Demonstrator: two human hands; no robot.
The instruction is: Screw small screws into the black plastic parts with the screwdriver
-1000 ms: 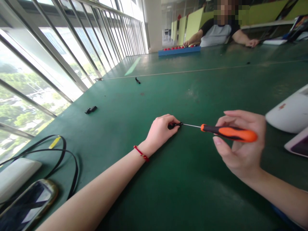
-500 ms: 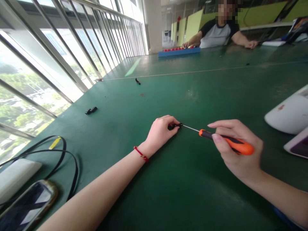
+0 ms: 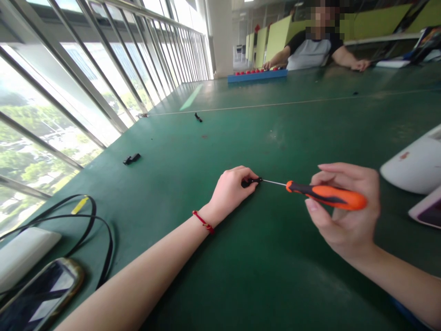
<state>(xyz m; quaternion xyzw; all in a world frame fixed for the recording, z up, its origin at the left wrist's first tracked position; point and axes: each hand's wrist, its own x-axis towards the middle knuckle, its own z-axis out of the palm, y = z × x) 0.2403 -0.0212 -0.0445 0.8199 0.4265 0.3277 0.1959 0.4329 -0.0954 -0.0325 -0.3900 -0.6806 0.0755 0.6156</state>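
Note:
My left hand [image 3: 230, 188] rests on the green table [image 3: 275, 276] and pinches a small black part [image 3: 248, 182] between thumb and fingers. A red string bracelet circles that wrist. My right hand [image 3: 344, 211] holds an orange-and-black screwdriver [image 3: 325, 194] lying almost level, its thin metal shaft reaching left so the tip meets the black part. The fingers of the right hand are loosely curled round the handle.
A phone [image 3: 41, 296], a white box [image 3: 24, 250] and black cables [image 3: 87, 225] lie at the near left. Small black pieces [image 3: 131, 159] sit farther out. White devices [image 3: 413, 165] stand at the right. Another person sits across the table by a blue tray [image 3: 257, 75]. Windows run along the left.
My right hand has shifted its fingers on the screwdriver handle, dipping it and then bringing it level again. The tip stays on the black part and my left hand has not moved.

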